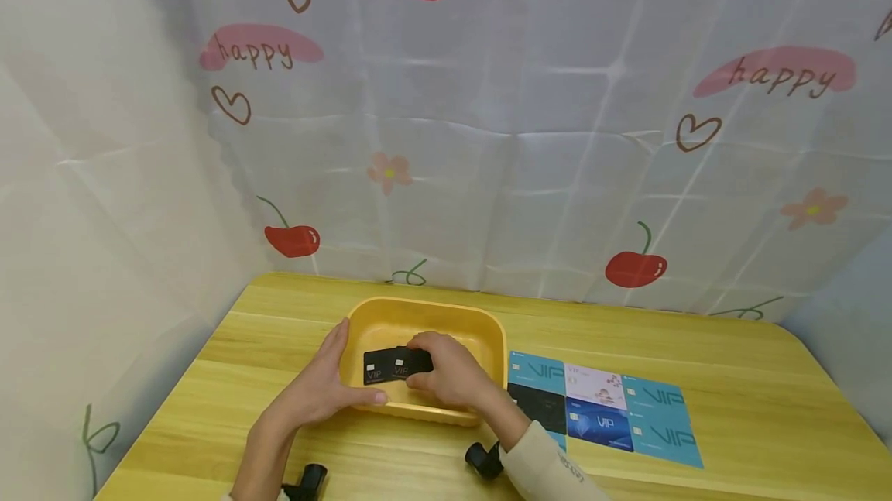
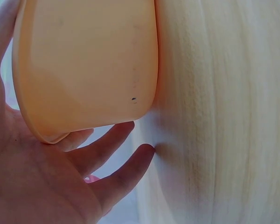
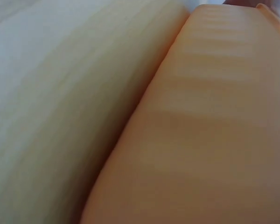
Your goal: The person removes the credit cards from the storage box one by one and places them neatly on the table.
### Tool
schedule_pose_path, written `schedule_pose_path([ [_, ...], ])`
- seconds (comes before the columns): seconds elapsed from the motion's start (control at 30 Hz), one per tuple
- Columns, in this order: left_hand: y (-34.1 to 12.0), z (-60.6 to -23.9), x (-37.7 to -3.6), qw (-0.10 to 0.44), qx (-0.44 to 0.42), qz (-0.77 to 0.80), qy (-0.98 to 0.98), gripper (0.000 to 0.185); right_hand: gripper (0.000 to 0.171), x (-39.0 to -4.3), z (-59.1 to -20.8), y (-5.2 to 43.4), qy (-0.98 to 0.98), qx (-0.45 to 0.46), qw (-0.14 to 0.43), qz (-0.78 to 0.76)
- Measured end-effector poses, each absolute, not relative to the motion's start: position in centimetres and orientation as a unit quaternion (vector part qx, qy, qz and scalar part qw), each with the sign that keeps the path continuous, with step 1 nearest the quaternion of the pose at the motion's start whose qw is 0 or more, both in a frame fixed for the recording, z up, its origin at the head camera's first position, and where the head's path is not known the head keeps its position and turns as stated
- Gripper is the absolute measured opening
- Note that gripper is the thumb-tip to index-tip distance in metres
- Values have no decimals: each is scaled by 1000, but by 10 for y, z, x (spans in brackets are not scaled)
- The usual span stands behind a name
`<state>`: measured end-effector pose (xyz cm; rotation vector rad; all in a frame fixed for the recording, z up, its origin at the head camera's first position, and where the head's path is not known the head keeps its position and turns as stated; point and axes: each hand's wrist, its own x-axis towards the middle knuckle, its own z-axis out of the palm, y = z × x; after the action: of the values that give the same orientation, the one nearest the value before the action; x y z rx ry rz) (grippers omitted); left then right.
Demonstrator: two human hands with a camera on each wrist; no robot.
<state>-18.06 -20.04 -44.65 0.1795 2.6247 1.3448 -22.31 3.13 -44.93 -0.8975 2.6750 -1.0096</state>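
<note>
A yellow plastic basin [image 1: 439, 305] stands on the table. Two black VIP cards lie inside it, the left card [image 1: 373, 368] partly overlapped by the right card [image 1: 404, 368]. My right hand [image 1: 453, 373] reaches over the near rim and pinches the right card between thumb and fingers, covering its right end. My left hand [image 1: 317, 386] grips the basin's left end, thumb across the near rim. In the left wrist view, the fingers of that hand [image 2: 51, 182] curve around the basin's outer wall [image 2: 88, 60]. Only the ribbed outer wall [image 3: 191, 130] and tabletop fill most of the right wrist view.
Right of the basin, several cards lie edge to edge on the wooden table [image 1: 759, 400]: teal cards [image 1: 656, 392], a pale pink card [image 1: 595, 385], a blue card [image 1: 601, 425] and a black card [image 1: 540, 408]. A white printed curtain [image 1: 516, 199] hangs behind the table.
</note>
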Motion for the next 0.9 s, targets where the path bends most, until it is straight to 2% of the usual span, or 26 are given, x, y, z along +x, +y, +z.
schedule_pose_path([
  [0.33,-200,-446,-180,88,64,444,889,132,63,-230,-453,31,919,-255,84,-289],
  [0.9,-200,-449,-182,90,62,446,888,132,52,-229,-456,25,942,-242,65,-226],
])
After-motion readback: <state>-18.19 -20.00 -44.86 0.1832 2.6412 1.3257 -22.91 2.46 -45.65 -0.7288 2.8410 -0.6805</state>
